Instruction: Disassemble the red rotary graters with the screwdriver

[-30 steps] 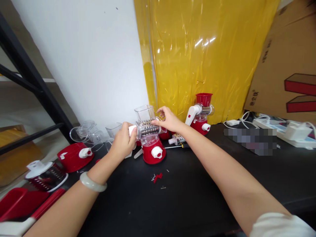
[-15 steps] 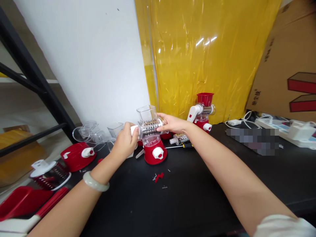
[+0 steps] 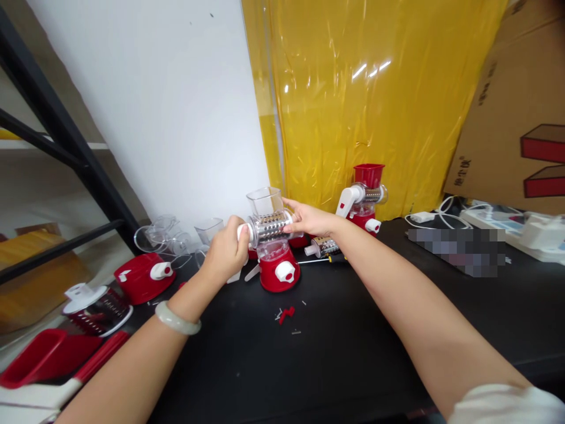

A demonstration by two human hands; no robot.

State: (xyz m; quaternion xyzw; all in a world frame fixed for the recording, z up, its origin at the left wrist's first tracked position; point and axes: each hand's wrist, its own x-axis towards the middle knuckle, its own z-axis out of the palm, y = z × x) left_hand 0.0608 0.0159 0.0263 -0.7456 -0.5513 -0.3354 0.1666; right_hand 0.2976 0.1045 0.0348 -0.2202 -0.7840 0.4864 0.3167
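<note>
A rotary grater with a red base (image 3: 279, 272) and a clear hopper (image 3: 265, 203) stands upright on the black table. Its metal grating drum (image 3: 270, 228) lies sideways inside the clear housing. My left hand (image 3: 228, 248) is closed round the white end of the drum, at the housing's left. From the right, my right hand (image 3: 309, 218) grips the far end of the drum and housing, thumb in front. A white knob (image 3: 285, 271) sits on the base's front. Small red pieces (image 3: 286, 314) and thin metal bits lie in front of it.
A second assembled grater (image 3: 368, 200) stands behind on the right. A loose drum (image 3: 323, 246) and a screwdriver (image 3: 318, 259) lie near my right wrist. At left are a red base (image 3: 143, 279), a large drum (image 3: 97, 311) and clear parts (image 3: 163, 235). A power strip (image 3: 512, 227) lies far right.
Both hands keep their hold on the grater. The whole view has shifted slightly; no part has clearly moved on the table.
</note>
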